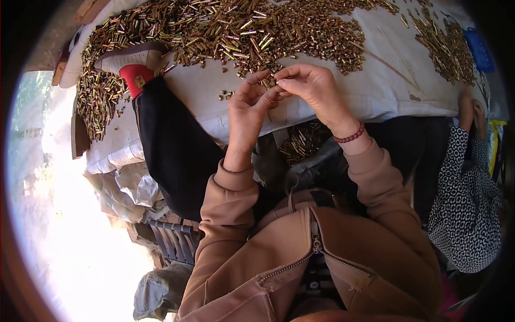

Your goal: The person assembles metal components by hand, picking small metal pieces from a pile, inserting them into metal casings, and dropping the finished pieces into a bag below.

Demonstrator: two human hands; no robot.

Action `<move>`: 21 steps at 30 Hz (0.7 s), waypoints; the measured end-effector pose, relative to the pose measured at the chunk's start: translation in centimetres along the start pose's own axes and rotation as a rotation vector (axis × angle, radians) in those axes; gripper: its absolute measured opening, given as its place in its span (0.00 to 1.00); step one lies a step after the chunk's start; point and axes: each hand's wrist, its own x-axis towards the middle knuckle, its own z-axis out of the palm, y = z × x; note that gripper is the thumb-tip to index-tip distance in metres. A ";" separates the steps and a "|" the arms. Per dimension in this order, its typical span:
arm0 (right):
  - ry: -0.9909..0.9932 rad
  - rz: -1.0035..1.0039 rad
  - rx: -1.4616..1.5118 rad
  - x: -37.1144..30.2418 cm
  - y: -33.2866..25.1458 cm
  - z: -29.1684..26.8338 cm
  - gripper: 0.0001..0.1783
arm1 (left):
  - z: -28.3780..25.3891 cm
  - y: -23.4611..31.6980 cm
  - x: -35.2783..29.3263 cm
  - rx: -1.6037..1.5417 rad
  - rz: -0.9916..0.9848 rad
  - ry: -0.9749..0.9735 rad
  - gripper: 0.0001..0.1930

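Note:
My left hand (pixel 248 106) and my right hand (pixel 314 88) meet above the near edge of the cloth-covered table (pixel 212 94). Thumbs and fingers of both are pinched together around something small, which the fingertips mostly hide. A few brass-coloured metal pieces (pixel 266 81) show just behind the fingers; whether they are held or lie on the cloth I cannot tell. Beyond the hands spreads a large pile of small metal parts (pixel 241 37), long thin rods or sleeves at the left and short ring-like pieces (pixel 322 40) at the right. Several loose short pieces (pixel 225 95) lie beside my left hand.
A leg in black trousers (pixel 174 139) rests its grey shoe (pixel 131 58) among the parts. Below the table edge a dark container (pixel 268 163) holds more long pieces (pixel 303 142). Thin sticks (pixel 389 64) cross the cloth. At right, a person in patterned sleeves (pixel 464 198) sits near another pile (pixel 445 48).

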 end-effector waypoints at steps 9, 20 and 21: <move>-0.018 0.035 0.036 -0.1 -0.5 0.5 0.11 | -1.6 -0.1 0.3 -0.489 -0.262 0.175 0.09; 0.000 0.010 0.019 -0.1 -0.3 0.5 0.10 | -0.6 0.0 0.0 -0.506 -0.298 0.170 0.08; 0.005 0.017 0.018 -0.1 -0.3 0.5 0.10 | -0.6 0.0 0.0 -0.459 -0.273 0.165 0.08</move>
